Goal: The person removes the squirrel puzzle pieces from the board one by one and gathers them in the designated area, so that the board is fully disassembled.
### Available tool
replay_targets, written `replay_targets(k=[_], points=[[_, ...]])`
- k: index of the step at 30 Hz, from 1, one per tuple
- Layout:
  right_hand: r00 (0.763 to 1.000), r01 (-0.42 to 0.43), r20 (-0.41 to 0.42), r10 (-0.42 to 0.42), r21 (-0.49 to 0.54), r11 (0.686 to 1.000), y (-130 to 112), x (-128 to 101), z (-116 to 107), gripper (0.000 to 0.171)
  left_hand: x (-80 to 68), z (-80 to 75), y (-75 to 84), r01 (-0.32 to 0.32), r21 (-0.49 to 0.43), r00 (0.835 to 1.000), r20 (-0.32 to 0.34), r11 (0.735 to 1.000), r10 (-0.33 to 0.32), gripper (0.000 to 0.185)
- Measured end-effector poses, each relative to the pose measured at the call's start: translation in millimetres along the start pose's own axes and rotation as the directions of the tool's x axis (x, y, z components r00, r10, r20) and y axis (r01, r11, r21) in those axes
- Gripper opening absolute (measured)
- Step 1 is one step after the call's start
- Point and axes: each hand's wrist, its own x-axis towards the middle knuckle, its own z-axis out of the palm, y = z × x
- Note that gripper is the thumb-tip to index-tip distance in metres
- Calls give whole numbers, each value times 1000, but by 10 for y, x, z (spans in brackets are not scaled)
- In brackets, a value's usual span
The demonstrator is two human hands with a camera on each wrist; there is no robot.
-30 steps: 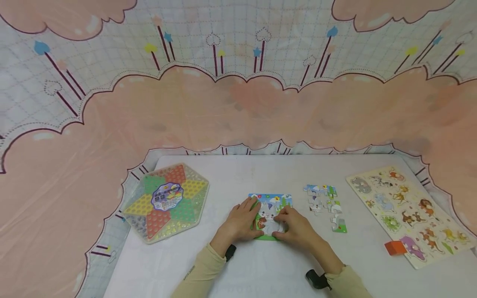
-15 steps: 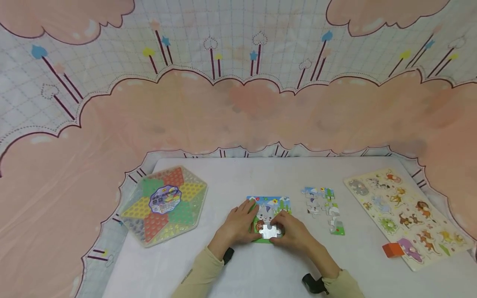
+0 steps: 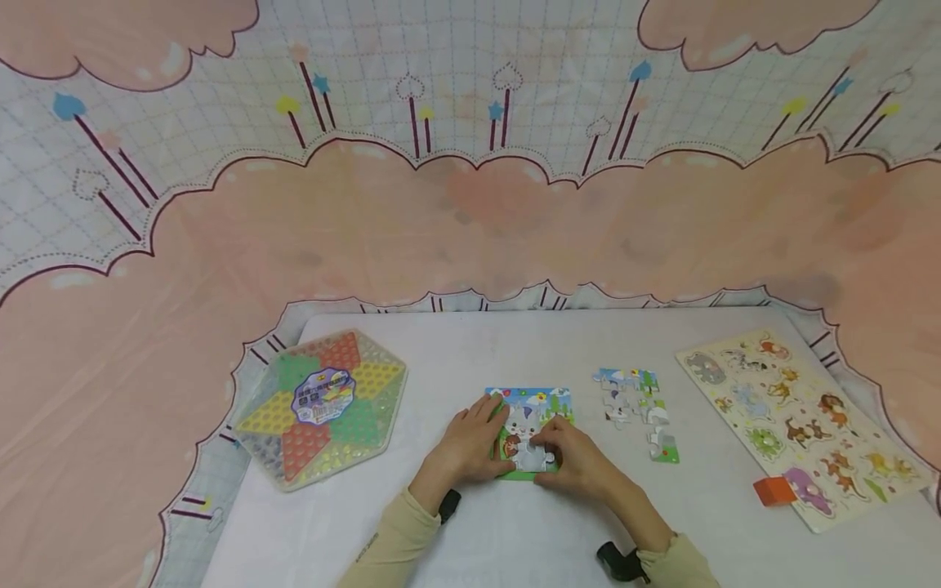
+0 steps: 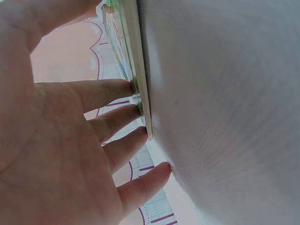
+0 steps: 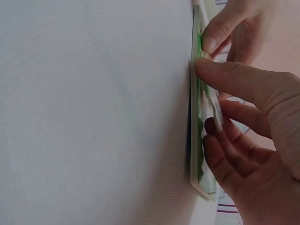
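Note:
A small picture puzzle board [image 3: 520,398] with a white cartoon animal lies on the white table. My left hand [image 3: 470,442] rests at its left side, fingers spread and fairly straight, with fingertips touching the board edge [image 4: 142,70] in the left wrist view. Over the lower middle of the board, my right hand [image 3: 581,457] pinches a jigsaw piece [image 3: 533,457]. The right wrist view shows that piece [image 5: 216,115] tilted up from the board at one end, the index finger behind it. My right thumb [image 5: 211,68] touches the board's near edge.
Several loose jigsaw pieces [image 3: 654,414] lie right of the board. Farther right is a wooden animal puzzle [image 3: 797,433], with an orange block [image 3: 774,492] at its lower left edge. A hexagonal star-patterned game board [image 3: 319,408] lies at left on the white table [image 3: 470,343].
The jigsaw piece in my right hand has tipped slightly, its bright glare of half a second ago turning grey. Both hands stay almost in place; the head view has shifted slightly.

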Motion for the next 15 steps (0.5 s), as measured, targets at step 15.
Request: replay_targets(k=[15], points=[[1000,3,-14,-3,4,1000,-10,-26,11,41,-6,4,12,4,6,1000,2,1000,-4,87]])
